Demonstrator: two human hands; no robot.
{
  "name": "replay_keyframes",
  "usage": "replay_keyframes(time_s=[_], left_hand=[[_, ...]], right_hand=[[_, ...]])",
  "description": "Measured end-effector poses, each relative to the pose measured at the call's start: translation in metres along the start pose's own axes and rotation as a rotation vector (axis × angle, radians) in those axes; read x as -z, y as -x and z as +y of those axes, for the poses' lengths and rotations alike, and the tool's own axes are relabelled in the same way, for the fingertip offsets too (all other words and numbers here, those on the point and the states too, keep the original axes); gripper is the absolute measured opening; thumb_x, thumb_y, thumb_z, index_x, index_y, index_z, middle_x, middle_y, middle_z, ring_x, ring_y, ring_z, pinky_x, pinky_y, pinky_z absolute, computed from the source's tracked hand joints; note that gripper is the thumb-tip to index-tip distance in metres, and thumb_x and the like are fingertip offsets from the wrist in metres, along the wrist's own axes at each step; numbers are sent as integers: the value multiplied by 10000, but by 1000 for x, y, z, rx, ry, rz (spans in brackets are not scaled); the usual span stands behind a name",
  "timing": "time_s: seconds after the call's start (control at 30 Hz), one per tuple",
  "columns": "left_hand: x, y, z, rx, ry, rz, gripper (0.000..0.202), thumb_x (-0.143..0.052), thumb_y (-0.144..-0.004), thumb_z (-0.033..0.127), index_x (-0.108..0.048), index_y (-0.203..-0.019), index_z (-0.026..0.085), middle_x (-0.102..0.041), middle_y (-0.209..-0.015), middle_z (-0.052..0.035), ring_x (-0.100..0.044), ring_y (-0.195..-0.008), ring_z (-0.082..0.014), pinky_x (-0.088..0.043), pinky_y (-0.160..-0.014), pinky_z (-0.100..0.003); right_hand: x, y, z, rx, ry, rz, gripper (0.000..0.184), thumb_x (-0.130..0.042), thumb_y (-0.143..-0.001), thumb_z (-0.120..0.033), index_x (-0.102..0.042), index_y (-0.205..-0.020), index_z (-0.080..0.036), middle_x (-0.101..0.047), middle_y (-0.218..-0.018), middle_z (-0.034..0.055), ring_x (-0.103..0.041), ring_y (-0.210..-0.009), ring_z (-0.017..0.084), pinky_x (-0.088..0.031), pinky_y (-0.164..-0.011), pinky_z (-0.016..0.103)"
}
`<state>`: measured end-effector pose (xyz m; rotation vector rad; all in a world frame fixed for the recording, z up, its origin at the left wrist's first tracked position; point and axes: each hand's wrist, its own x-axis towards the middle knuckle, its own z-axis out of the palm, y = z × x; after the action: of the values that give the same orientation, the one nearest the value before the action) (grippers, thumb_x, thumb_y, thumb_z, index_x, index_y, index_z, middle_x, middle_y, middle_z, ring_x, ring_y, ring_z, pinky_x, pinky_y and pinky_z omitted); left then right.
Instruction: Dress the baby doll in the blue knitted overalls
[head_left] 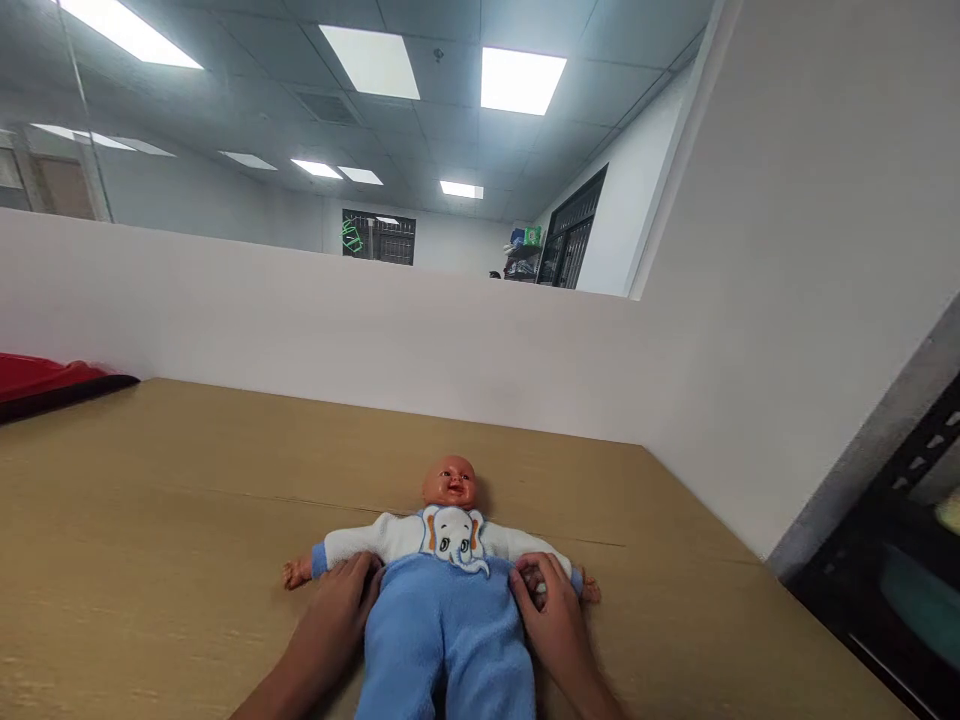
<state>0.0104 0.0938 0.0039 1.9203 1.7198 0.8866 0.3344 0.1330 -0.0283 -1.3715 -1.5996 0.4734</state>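
Note:
A baby doll point(448, 560) lies on its back on the wooden table point(165, 520), head pointing away from me. It wears a white top with an elephant print and blue trousers. My left hand point(339, 606) rests against the doll's side by the waist, fingers curled onto the blue cloth. My right hand point(546, 600) presses on the other side, under the doll's arm, fingers bent on the cloth. Both doll arms stretch out sideways.
A white partition wall point(315, 330) runs along the table's far edge and up the right side. A red object point(37, 380) lies at the far left edge. A dark metal rack point(900, 560) stands right of the table.

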Motion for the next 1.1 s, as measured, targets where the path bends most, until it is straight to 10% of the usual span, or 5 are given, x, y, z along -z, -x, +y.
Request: replay_keyframes(time_s=[0.2,0.33,0.67,0.87,1.1], left_hand=[[13,-9,6,-21,-97,68,192,-360,-989,368,-499,-920,254,-733,-980,-174,-671,-972,-388,-472,-891,-525],[22,-19,36,-168,-58,97,258,-362,-1037,394,-557,-1071,229,-698,-1141,-160,-635,-1102,-360,-468,-984,-515],[-57,-88,159,-532,320,-107,520,-787,-728,221,-658,-1232,202,-734,-1243,-151,-636,-1172,-385,-476,-1082,-560],[-38,-98,159,-312,735,1,478,-731,-859,463,-690,-1233,168,-769,-1262,-137,-697,-1172,-357,-535,-1027,-444],[-5,-97,113,71,1135,194,677,-978,-583,633,-759,-1005,151,-802,-925,-68,-740,-895,-287,-561,-812,-325]], right_hand=[[62,-15,15,216,481,-67,528,-698,-852,-359,-662,-1365,-241,-688,-1389,156,-592,-1311,417,-362,-1161,657],[88,-20,16,226,566,-183,351,-743,-834,-379,-713,-1148,-225,-796,-1106,91,-724,-1060,359,-204,-1225,766],[127,-63,-110,781,707,111,448,-808,-747,-199,-705,-1174,-286,-698,-1250,74,-661,-1088,322,-155,-1307,700],[101,-18,-104,396,39,323,484,-694,-979,-328,-508,-1424,-281,-619,-1352,111,-590,-1289,292,-465,-1155,530],[21,55,-69,-21,-307,-260,227,-654,-973,-347,-624,-1181,-261,-702,-1220,77,-649,-1195,283,-481,-1091,490]])
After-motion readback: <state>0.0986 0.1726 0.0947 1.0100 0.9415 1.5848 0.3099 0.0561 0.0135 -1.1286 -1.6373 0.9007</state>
